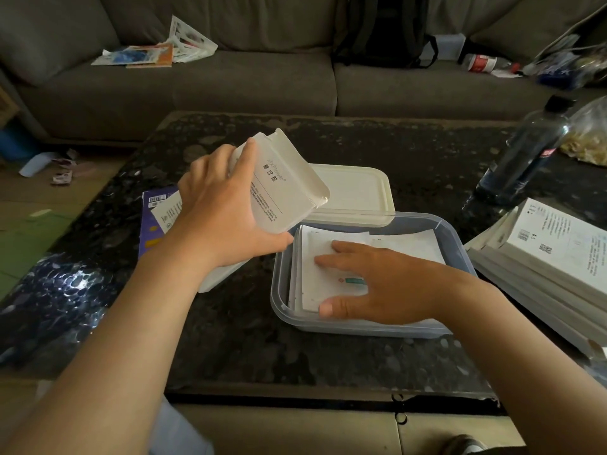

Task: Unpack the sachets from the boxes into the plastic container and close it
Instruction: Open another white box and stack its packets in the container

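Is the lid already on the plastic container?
No, the white lid lies on the table behind the open plastic container, where the right hand presses the sachets.

Right hand (pixel 377 284) perhaps hides sachets (pixel 328 254)

Dim room, tabletop glare, warped edges

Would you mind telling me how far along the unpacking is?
Done: white sachets lie in the clear plastic container. In hand: left hand tilts an open white box; right hand flattens the sachets. Left: stacked white boxes, white lid still off.
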`<state>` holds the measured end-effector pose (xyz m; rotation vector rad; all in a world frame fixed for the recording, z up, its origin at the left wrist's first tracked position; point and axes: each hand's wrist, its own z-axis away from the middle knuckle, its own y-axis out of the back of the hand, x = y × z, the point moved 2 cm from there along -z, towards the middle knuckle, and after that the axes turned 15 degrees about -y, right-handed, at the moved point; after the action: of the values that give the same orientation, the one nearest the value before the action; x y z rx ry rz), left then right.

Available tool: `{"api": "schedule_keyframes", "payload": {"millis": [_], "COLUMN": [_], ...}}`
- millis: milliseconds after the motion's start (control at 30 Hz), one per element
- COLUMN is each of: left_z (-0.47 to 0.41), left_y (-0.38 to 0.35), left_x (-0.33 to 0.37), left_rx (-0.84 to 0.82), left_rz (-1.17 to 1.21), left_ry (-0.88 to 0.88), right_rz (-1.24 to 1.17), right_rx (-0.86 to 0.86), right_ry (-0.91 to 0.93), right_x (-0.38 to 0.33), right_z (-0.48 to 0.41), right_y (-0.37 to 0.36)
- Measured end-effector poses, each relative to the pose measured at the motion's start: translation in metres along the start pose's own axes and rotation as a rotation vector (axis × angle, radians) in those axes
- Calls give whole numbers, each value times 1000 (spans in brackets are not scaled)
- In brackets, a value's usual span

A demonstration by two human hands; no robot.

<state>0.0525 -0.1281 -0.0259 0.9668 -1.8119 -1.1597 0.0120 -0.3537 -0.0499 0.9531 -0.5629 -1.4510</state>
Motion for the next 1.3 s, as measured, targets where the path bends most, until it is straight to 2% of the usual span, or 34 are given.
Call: {"api": "schedule_keyframes", "payload": {"millis": [133,933,1000,1100,1167,1300], "left_z": [0,0,0,0,-1,-2], "left_y": [-1,-5,-4,-4,-4,-4], "left_x": [0,9,9,9,11,20], "left_rx": [0,-40,-31,-24,-24,-19], "left_rz": [-4,-22,-25,-15,-14,-29], "left_ry": [-8,-55,-64,-74,-87,-141], "right_rz": [15,27,-78,-347,-596,-899], "right_rx": [51,97,154,428,546,586], "right_ry": [32,77,62,68,68,118], "right_x": [6,-1,2,7,10,9], "right_z": [-9,-19,-15,-4,9,24], "right_y": [-4,-13,-5,24,43,58]}}
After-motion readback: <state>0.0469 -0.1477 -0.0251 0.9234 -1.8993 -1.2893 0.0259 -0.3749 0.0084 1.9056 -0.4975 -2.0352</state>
